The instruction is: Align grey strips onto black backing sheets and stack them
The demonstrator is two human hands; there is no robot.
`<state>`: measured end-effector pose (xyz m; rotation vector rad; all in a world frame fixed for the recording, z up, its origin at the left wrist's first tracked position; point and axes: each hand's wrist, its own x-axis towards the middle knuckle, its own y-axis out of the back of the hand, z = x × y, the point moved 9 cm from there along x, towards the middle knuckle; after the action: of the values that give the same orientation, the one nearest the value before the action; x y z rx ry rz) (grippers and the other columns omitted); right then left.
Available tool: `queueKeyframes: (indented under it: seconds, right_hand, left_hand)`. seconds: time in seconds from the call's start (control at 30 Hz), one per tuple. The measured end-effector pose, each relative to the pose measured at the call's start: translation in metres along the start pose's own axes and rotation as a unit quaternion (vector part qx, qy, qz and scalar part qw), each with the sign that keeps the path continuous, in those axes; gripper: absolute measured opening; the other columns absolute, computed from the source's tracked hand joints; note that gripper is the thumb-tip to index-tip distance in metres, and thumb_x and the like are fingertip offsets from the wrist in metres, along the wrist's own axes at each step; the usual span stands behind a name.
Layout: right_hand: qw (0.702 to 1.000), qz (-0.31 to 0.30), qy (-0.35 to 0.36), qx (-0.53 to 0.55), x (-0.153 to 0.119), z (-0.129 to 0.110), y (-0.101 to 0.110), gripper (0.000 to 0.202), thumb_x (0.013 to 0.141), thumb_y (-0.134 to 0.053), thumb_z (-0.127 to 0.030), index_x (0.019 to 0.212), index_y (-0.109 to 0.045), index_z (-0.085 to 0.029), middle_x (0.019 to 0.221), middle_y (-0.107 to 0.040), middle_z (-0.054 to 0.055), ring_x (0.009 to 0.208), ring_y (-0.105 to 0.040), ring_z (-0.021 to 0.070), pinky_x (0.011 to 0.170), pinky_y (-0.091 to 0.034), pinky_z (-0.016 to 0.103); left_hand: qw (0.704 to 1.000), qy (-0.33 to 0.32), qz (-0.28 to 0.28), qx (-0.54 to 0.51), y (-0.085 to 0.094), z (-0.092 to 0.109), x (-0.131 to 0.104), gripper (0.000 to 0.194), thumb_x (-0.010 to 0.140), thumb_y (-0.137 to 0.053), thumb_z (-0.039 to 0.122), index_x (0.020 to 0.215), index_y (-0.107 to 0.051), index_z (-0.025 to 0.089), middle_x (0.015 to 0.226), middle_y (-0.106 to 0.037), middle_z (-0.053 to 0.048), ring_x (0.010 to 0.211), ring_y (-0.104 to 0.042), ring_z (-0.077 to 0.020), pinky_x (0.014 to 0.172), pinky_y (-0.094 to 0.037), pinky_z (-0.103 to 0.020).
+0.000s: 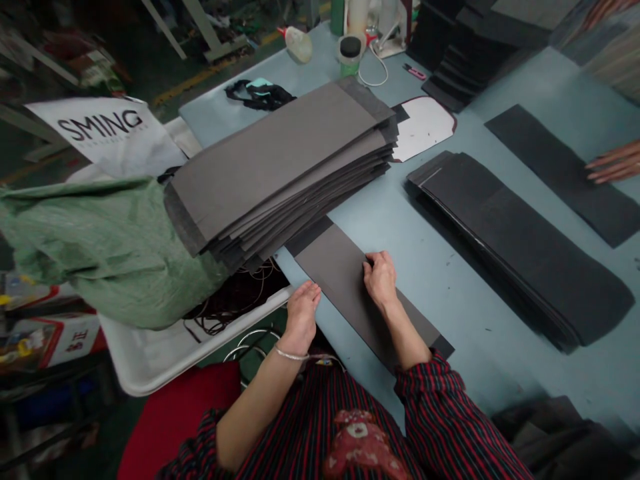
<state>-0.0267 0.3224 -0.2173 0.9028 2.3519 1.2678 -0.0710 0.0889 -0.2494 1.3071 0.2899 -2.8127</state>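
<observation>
A single grey sheet (345, 280) lies along the near edge of the light blue table (450, 267). My right hand (381, 277) rests on the sheet with its fingers curled, pinching at the surface. My left hand (301, 312) sits at the table's edge beside the sheet, fingers together, and touches the sheet's border. Behind both hands a thick stack of grey sheets (280, 167) stands on the table.
A second stack of dark sheets (520, 247) lies to the right. Farther right, another person's hand (615, 163) rests on a dark strip (565, 173). A green sack (105, 247) and a white tray (165, 353) with cords are at the left. Bottles (299, 43) stand at the back.
</observation>
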Motion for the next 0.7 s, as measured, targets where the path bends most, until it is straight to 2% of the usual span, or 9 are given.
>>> queueKeyframes:
  seconds: [0.13,0.27,0.4,0.53,0.63,0.7]
  right_hand:
    - [0.999,-0.023,0.018,0.029,-0.01,0.008,0.01,0.024,0.085,-0.05,-0.023,0.105,-0.061,-0.017,0.098,-0.058,0.011,0.095,-0.052,0.0254,0.087,-0.045,0.04]
    - [0.999,-0.025,-0.008,0.033,-0.036,0.033,0.032,0.027,0.086,-0.05,-0.026,0.108,-0.06,-0.016,0.097,-0.059,0.011,0.091,-0.054,0.0252,0.085,-0.046,0.041]
    - [0.999,-0.021,-0.024,0.026,-0.054,0.042,0.037,0.022,0.086,-0.049,-0.023,0.101,-0.064,-0.017,0.096,-0.06,0.011,0.094,-0.053,0.0257,0.086,-0.045,0.04]
    - [0.998,0.011,-0.057,0.0,-0.056,0.041,0.034,0.021,0.083,-0.051,-0.019,0.099,-0.065,-0.016,0.097,-0.059,0.012,0.097,-0.052,0.0272,0.086,-0.045,0.041]
    - [0.999,0.0,-0.045,0.016,-0.056,0.043,0.036,0.022,0.083,-0.052,-0.02,0.101,-0.064,-0.017,0.097,-0.06,0.011,0.096,-0.053,0.0261,0.086,-0.045,0.04]
    - [0.998,-0.012,-0.044,0.037,-0.062,0.054,0.044,0.024,0.083,-0.053,-0.022,0.104,-0.063,-0.017,0.096,-0.062,0.01,0.092,-0.055,0.0245,0.085,-0.046,0.039]
  left_hand:
    - [1.0,0.012,-0.007,0.008,0.009,-0.004,-0.005,0.013,0.083,-0.056,0.009,0.096,-0.059,0.013,0.11,-0.066,-0.015,0.103,-0.065,-0.0175,0.105,-0.044,-0.036]
    - [0.996,0.077,-0.042,0.034,0.013,-0.032,-0.028,0.017,0.083,-0.056,0.009,0.1,-0.059,0.01,0.109,-0.067,-0.018,0.099,-0.067,-0.0197,0.104,-0.046,-0.039]
    - [0.992,0.097,-0.048,0.063,0.009,-0.054,-0.047,0.014,0.083,-0.057,0.009,0.096,-0.061,0.011,0.105,-0.068,-0.017,0.096,-0.068,-0.0187,0.104,-0.046,-0.039]
    - [0.992,0.097,-0.038,0.076,0.004,-0.056,-0.047,0.012,0.082,-0.056,0.007,0.092,-0.061,0.011,0.099,-0.069,-0.015,0.091,-0.069,-0.0179,0.103,-0.047,-0.039]
    - [0.992,0.093,-0.046,0.07,0.005,-0.053,-0.046,0.012,0.082,-0.057,0.007,0.091,-0.062,0.012,0.096,-0.07,-0.014,0.091,-0.069,-0.0181,0.103,-0.046,-0.039]
    - [0.991,0.097,-0.054,0.069,0.01,-0.056,-0.05,0.012,0.082,-0.056,0.008,0.092,-0.061,0.012,0.096,-0.071,-0.013,0.093,-0.069,-0.0185,0.103,-0.046,-0.039]
